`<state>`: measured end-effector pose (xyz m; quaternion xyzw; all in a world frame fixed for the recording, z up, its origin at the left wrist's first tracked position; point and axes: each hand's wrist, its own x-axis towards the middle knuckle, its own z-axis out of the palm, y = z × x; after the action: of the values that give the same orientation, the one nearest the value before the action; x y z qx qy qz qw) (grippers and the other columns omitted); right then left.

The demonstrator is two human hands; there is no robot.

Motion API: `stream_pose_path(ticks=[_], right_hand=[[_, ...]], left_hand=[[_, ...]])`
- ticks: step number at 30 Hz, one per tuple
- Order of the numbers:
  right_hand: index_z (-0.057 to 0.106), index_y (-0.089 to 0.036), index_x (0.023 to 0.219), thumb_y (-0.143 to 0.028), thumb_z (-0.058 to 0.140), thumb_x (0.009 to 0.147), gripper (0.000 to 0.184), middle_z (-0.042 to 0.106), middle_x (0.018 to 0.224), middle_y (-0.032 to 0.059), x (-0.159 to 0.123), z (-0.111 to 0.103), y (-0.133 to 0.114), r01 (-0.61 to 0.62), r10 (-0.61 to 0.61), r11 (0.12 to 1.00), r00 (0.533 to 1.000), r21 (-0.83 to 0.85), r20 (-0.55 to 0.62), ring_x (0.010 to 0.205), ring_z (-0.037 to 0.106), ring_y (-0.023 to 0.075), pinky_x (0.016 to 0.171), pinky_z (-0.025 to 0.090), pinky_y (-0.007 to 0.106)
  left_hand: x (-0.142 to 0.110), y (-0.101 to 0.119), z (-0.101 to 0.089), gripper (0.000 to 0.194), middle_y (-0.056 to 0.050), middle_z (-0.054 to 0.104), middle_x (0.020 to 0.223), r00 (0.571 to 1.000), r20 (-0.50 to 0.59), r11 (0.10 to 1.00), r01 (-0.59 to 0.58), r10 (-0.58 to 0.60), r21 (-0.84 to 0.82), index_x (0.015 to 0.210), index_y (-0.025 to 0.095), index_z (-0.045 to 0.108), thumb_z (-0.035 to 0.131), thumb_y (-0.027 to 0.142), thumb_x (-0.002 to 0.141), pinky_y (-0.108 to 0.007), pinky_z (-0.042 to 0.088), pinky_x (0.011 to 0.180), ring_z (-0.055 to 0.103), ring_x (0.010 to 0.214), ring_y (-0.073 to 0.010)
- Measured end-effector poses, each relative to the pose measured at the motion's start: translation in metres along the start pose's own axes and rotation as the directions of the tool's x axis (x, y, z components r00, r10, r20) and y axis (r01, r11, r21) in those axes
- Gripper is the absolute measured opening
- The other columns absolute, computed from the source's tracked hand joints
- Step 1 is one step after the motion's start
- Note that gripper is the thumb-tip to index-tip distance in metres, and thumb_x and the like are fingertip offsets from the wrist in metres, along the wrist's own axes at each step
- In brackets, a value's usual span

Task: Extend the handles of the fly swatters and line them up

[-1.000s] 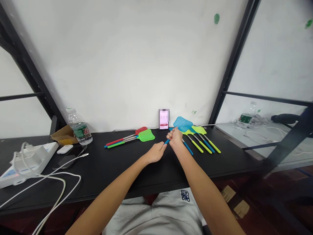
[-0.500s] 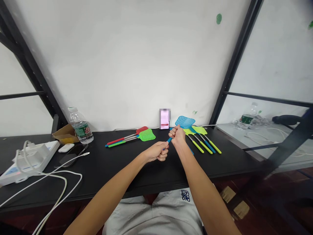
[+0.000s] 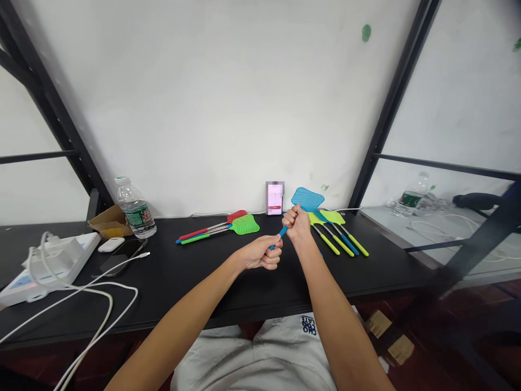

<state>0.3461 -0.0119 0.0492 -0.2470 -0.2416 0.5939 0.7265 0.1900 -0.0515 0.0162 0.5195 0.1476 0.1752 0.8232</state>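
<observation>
A blue fly swatter [image 3: 307, 199] is held up off the black table [image 3: 228, 282] between both my hands. My left hand [image 3: 262, 253] is closed round the lower end of its blue handle. My right hand [image 3: 298, 222] is a fist round the shaft just below the mesh head. Behind my right hand several yellow-green swatters [image 3: 337, 231] with green and blue handles lie on the table. Further left a green swatter [image 3: 244, 224] and a red one [image 3: 235, 216] lie together, handles pointing left.
A small pink-screened device [image 3: 274, 198] stands against the white wall. At the left are a water bottle [image 3: 134, 209], a cardboard piece [image 3: 106, 222], a white case [image 3: 110, 245], a phone with cable [image 3: 122, 255], and a power strip [image 3: 44, 266] with white cords. Black frame posts flank the table.
Both hands have lifted the blue swatter off the pile and tilted it up. My left hand has closed more fully round the handle end.
</observation>
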Motion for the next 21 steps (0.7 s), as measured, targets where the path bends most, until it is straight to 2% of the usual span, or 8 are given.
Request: stream_pose_path(ticks=[10, 13, 15, 17, 18, 19, 21], right_hand=[[0.031, -0.021, 0.065, -0.038, 0.036, 0.099, 0.039, 0.013, 0.046, -0.0103, -0.004, -0.003, -0.008, -0.011, -0.015, 0.987, 0.987, 0.16, 0.158, 0.035, 0.008, 0.0064, 0.03, 0.014, 0.018], [0.032, -0.021, 0.065, -0.039, 0.035, 0.099, 0.039, 0.014, 0.047, -0.0102, -0.005, -0.002, -0.007, -0.002, -0.023, 0.99, 0.984, 0.139, 0.179, 0.036, 0.008, 0.0062, 0.031, 0.013, 0.018], [0.031, -0.021, 0.065, -0.043, 0.039, 0.098, 0.04, 0.014, 0.047, -0.0105, -0.006, 0.001, -0.001, 0.028, -0.042, 0.995, 0.988, 0.1, 0.147, 0.036, 0.008, 0.006, 0.031, 0.012, 0.018], [0.03, -0.021, 0.065, -0.046, 0.043, 0.095, 0.042, 0.015, 0.047, -0.011, -0.009, 0.004, 0.009, 0.076, -0.08, 0.996, 0.994, 0.053, 0.078, 0.036, 0.008, 0.0055, 0.031, 0.011, 0.018], [0.029, -0.021, 0.065, -0.047, 0.045, 0.094, 0.042, 0.015, 0.046, -0.0111, -0.01, 0.006, 0.015, 0.102, -0.103, 0.994, 0.994, 0.027, 0.037, 0.036, 0.009, 0.0053, 0.031, 0.011, 0.018], [0.029, -0.021, 0.065, -0.047, 0.045, 0.094, 0.043, 0.016, 0.046, -0.0111, -0.011, 0.008, 0.021, 0.124, -0.124, 0.992, 0.992, 0.001, -0.005, 0.035, 0.01, 0.0051, 0.031, 0.011, 0.018], [0.029, -0.022, 0.065, -0.047, 0.044, 0.094, 0.042, 0.018, 0.045, -0.011, -0.012, 0.01, 0.031, 0.157, -0.16, 0.987, 0.982, -0.039, -0.101, 0.034, 0.013, 0.0051, 0.031, 0.013, 0.019]], left_hand=[[-0.004, 0.003, 0.004, 0.031, 0.01, 0.015, 0.046, 0.991, 0.13, 0.994, 0.034, -0.02, -0.103, 0.074, 0.021, 0.037, 0.04, 0.043, 0.096, -0.017, 0.014, 0.036, 0.004, 0.039, -0.0066], [-0.003, 0.001, 0.001, 0.034, 0.01, 0.016, 0.047, 0.996, 0.092, 1.0, 0.018, -0.018, 0.001, 0.074, 0.021, 0.036, 0.039, 0.048, 0.095, -0.018, 0.017, 0.037, 0.008, 0.038, -0.0065], [-0.001, -0.002, -0.004, 0.037, 0.01, 0.022, 0.048, 1.0, -0.005, 0.985, -0.014, 0.015, 0.172, 0.074, 0.021, 0.036, 0.041, 0.052, 0.092, -0.018, 0.019, 0.039, 0.016, 0.037, -0.006], [0.004, -0.005, -0.008, 0.036, 0.009, 0.033, 0.051, 0.977, -0.171, 0.906, -0.042, 0.125, 0.422, 0.076, 0.02, 0.037, 0.045, 0.052, 0.09, -0.018, 0.022, 0.04, 0.026, 0.038, -0.0059], [0.006, -0.006, -0.01, 0.033, 0.008, 0.038, 0.054, 0.945, -0.246, 0.826, -0.043, 0.217, 0.562, 0.077, 0.02, 0.038, 0.046, 0.05, 0.09, -0.019, 0.024, 0.042, 0.031, 0.039, -0.0063], [0.009, -0.008, -0.011, 0.03, 0.006, 0.043, 0.058, 0.9, -0.295, 0.716, -0.028, 0.322, 0.697, 0.078, 0.02, 0.039, 0.046, 0.046, 0.091, -0.02, 0.028, 0.045, 0.037, 0.042, -0.0074], [0.013, -0.01, -0.011, 0.023, 0.002, 0.049, 0.065, 0.805, -0.299, 0.452, 0.043, 0.513, 0.891, 0.079, 0.02, 0.041, 0.043, 0.038, 0.092, -0.024, 0.034, 0.053, 0.047, 0.053, -0.0115]])
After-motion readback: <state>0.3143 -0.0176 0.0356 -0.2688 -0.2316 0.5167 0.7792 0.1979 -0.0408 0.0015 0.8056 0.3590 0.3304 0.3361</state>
